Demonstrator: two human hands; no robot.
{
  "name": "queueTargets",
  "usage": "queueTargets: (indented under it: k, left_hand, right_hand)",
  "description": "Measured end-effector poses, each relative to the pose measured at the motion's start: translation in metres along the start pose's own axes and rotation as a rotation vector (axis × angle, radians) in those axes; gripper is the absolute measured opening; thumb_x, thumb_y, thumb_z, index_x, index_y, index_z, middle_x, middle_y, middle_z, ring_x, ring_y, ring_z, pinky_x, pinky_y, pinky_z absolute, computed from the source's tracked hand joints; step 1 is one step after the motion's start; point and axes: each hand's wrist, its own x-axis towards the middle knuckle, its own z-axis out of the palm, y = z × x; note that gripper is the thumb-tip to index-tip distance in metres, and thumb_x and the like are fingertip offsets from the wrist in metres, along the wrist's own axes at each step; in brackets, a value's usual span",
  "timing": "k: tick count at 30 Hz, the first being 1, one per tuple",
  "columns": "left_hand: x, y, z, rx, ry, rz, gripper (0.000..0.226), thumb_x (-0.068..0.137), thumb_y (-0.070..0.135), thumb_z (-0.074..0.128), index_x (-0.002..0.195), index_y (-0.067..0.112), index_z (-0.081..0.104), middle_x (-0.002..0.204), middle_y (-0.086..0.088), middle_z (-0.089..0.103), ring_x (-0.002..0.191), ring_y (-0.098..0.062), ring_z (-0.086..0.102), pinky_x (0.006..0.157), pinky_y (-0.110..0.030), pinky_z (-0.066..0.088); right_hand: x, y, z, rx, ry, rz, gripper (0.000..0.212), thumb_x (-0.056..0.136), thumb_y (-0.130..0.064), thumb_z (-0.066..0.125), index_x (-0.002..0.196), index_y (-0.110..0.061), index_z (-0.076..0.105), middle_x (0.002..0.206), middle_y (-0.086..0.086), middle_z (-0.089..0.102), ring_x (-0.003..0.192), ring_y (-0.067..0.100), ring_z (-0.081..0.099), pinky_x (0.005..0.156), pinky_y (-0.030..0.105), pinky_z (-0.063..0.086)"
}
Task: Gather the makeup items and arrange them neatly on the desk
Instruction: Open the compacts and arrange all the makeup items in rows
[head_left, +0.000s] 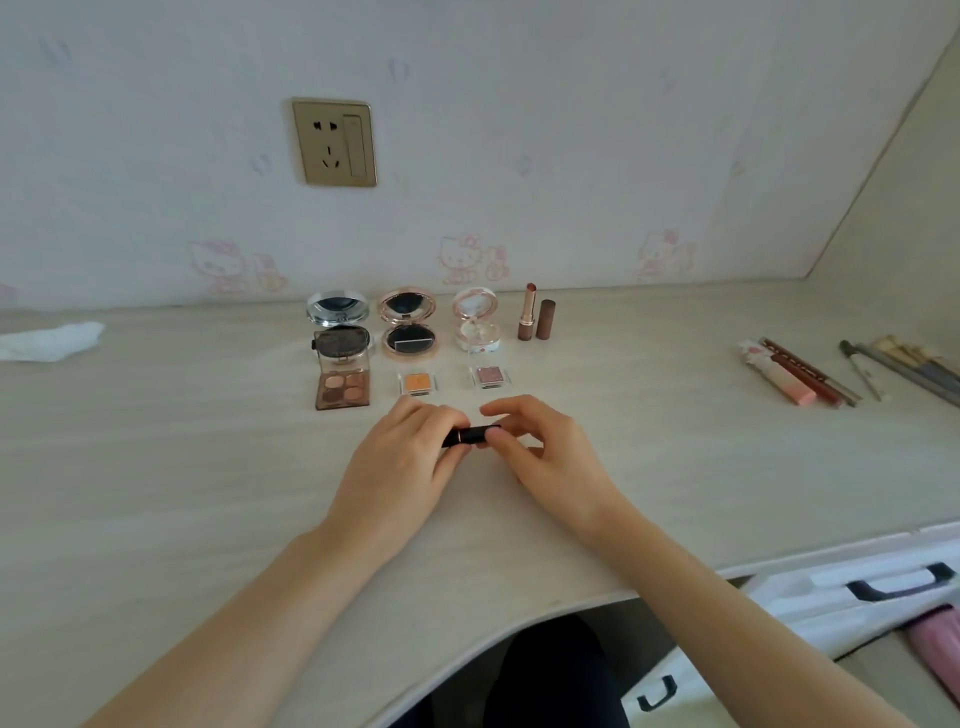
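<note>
A black lipstick tube (470, 434) lies crosswise between both hands above the desk (182, 467). My left hand (400, 467) grips its left end and my right hand (545, 457) pinches its right end. Behind them stands a row: an open silver compact (338, 325), an open rose-gold compact (409, 325), an open pale compact (476, 322), and an uncapped lipstick (527, 312) with its brown cap (546, 318) beside it. In front of that row lie a four-colour eyeshadow palette (343, 389), an orange single shadow (417, 383) and a pink single shadow (489, 376).
Several tubes and pencils (800, 371) and brushes (904, 364) lie at the desk's right. A white tissue (49, 340) sits at the far left. A wall socket (334, 143) is above. White drawers with black handles (901, 582) stand lower right.
</note>
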Motion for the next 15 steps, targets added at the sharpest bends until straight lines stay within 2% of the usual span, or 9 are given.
queueTargets:
  k: [6, 9, 13, 15]
  left_hand:
    - [-0.0026, 0.0014, -0.0032, 0.041, 0.011, 0.01, 0.02, 0.081, 0.009, 0.072, 0.098, 0.007, 0.062, 0.09, -0.004, 0.06, 0.086, -0.026, 0.061, 0.071, -0.039, 0.052]
    - [-0.0027, 0.0021, -0.0008, 0.053, -0.03, -0.015, 0.02, 0.084, 0.009, 0.07, 0.101, 0.005, 0.061, 0.093, -0.008, 0.061, 0.087, -0.029, 0.061, 0.072, -0.041, 0.052]
    - [-0.0025, 0.0006, 0.0036, 0.061, -0.14, 0.018, 0.013, 0.095, 0.017, 0.054, 0.102, 0.007, 0.058, 0.093, -0.004, 0.059, 0.096, -0.025, 0.051, 0.078, -0.04, 0.046]
    - [-0.0018, -0.0029, 0.0044, 0.039, -0.189, -0.009, 0.025, 0.098, 0.029, 0.041, 0.102, 0.01, 0.057, 0.092, 0.0, 0.057, 0.095, -0.018, 0.044, 0.08, -0.034, 0.042]
  right_hand:
    - [-0.0013, -0.003, -0.0003, -0.041, -0.029, -0.005, 0.016, 0.095, -0.024, 0.054, 0.093, -0.024, 0.07, 0.081, -0.014, 0.07, 0.084, 0.017, 0.058, 0.075, 0.029, 0.046]
    - [-0.0021, -0.0035, -0.0003, -0.063, -0.028, -0.04, 0.015, 0.094, -0.02, 0.056, 0.096, -0.024, 0.071, 0.081, -0.015, 0.07, 0.081, 0.012, 0.056, 0.073, 0.024, 0.046]
    - [-0.0024, -0.0046, 0.0, -0.085, -0.024, -0.104, 0.016, 0.093, -0.017, 0.058, 0.101, -0.022, 0.071, 0.083, -0.015, 0.071, 0.086, 0.008, 0.058, 0.073, 0.017, 0.045]
    - [-0.004, -0.0052, 0.0, -0.11, -0.034, -0.134, 0.016, 0.093, -0.016, 0.059, 0.101, -0.023, 0.071, 0.083, -0.019, 0.069, 0.088, 0.005, 0.056, 0.077, 0.018, 0.045]
